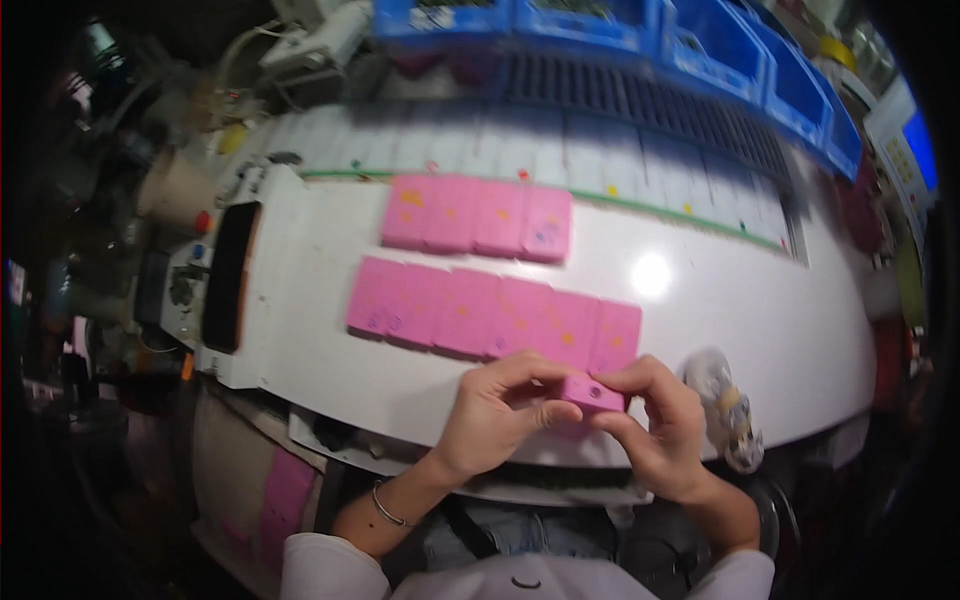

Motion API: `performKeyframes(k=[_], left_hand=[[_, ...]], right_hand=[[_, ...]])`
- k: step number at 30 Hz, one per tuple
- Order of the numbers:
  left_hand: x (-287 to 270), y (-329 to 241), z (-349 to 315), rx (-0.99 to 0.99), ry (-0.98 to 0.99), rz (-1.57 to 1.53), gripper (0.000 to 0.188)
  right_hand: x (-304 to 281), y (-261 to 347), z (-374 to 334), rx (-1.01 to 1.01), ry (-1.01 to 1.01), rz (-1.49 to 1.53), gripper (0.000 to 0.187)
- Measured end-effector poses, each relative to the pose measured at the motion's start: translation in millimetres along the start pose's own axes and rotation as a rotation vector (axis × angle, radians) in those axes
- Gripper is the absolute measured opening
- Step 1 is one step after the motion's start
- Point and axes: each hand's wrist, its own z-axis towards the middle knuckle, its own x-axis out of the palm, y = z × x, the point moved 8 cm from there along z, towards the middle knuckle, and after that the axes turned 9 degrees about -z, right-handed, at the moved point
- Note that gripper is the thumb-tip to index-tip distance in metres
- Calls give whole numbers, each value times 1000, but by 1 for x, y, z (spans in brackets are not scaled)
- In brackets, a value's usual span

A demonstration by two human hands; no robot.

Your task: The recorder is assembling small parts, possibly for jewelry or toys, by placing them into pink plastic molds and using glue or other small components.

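Between both hands, near the table's front edge, I hold a pink block (592, 394) with a small dark hole in the side that faces up. My left hand (500, 410) pinches its left end between thumb and fingers. On its right end, my right hand (655, 415) closes in the same way. Just beyond the hands lies a row of several pink blocks (468, 310), set edge to edge with small yellow and purple marks on top. Farther back sits a shorter row of pink blocks (475, 216), also marked.
Blue open bins (590, 35) stand along the back, behind a dark ribbed strip (640, 105). A dark flat phone-like slab (231, 277) lies at the left. To the right of my hands are crumpled clear bags (735, 410). A device with a blue screen (918, 150) stands far right.
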Motion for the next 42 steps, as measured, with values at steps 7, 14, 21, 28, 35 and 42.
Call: performKeyframes(k=[7,14,21,28,35,42], left_hand=[[-36,-49,32,-501,13,-16,54],[-261,-184,137,84,-732,935,23],[-309,-216,167,122,-1033,1550,34],[-311,-209,162,7,-885,1545,36],[-284,-203,164,84,-868,1628,35],[-59,-99,113,-32,-15,875,41]], right_hand=[[11,6,74,176,-11,278,42],[18,6,94,-99,-42,-545,57],[34,-16,114,30,157,-554,67],[37,-24,123,-23,57,-561,68],[12,-9,116,15,-62,-476,76],[0,33,80,-170,-174,-453,86]])
